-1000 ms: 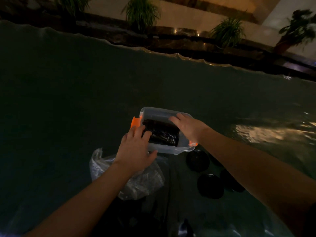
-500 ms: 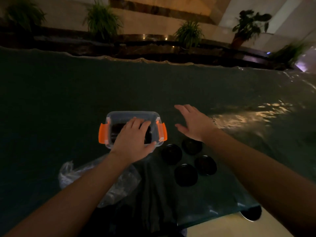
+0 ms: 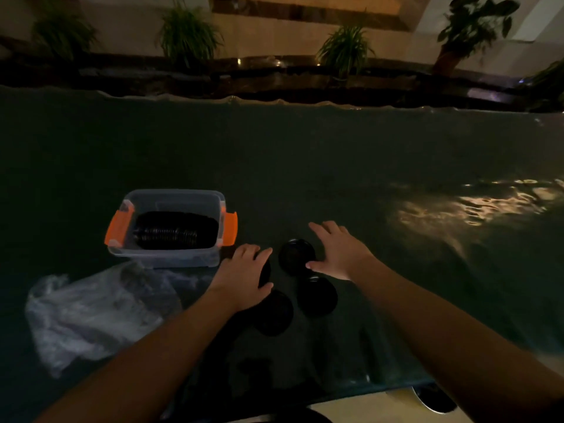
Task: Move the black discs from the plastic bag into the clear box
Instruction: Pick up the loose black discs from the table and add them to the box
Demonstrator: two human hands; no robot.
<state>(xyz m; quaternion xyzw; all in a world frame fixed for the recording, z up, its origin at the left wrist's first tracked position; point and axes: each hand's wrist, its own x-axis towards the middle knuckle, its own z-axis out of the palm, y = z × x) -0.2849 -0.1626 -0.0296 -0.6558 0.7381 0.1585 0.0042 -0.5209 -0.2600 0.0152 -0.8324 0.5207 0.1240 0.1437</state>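
Note:
The clear box with orange latches stands left of centre on the dark table, holding a row of black discs on edge. A crumpled plastic bag lies in front of it. Several black discs lie flat on the table to the right: one between my hands, one nearer, one below my left hand. My left hand rests spread over a partly hidden disc. My right hand hovers open, thumb by the far disc's edge.
The table wears a dark green cloth with a wavy far edge. Potted plants line a ledge beyond. The table's near edge shows at the bottom right, with pale floor below.
My left hand has left the box and come down to the loose discs on its right. My right hand has dropped toward the far disc. The view has shifted.

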